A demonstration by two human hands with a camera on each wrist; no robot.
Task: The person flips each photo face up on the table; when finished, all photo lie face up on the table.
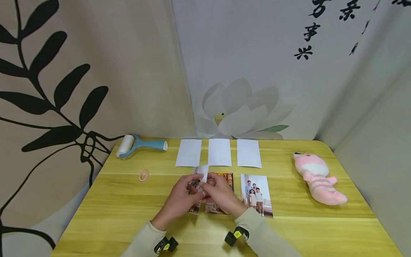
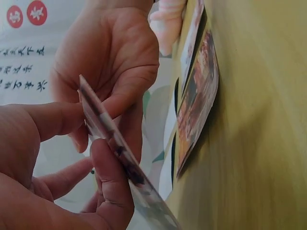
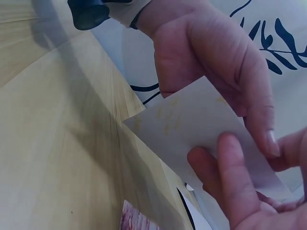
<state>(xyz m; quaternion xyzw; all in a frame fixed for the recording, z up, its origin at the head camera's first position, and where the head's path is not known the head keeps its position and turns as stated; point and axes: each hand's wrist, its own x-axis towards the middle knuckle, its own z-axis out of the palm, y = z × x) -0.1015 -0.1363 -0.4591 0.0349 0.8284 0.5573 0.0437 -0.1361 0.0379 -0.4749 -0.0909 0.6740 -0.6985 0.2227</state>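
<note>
Both hands hold one photo print (image 2: 136, 167) between them, tilted and raised above the table. Its picture side shows in the left wrist view; the right wrist view shows its white back with faint yellow marks. My left hand (image 1: 180, 200) pinches the print by one side. On the other side, my right hand (image 1: 224, 194) grips it, with fingertips (image 3: 230, 148) against the white back. A second photo print (image 1: 229, 180) with orange tones lies on the table, partly hidden by the right hand. To its right lies a family photo (image 1: 257, 196), picture side up.
Three white cards (image 1: 219, 152) lie in a row toward the back of the wooden table (image 1: 96, 221). A blue-handled lint roller (image 1: 147, 144) and a pink ring (image 1: 143, 175) are at the left. A pink plush toy (image 1: 321, 180) lies at the right.
</note>
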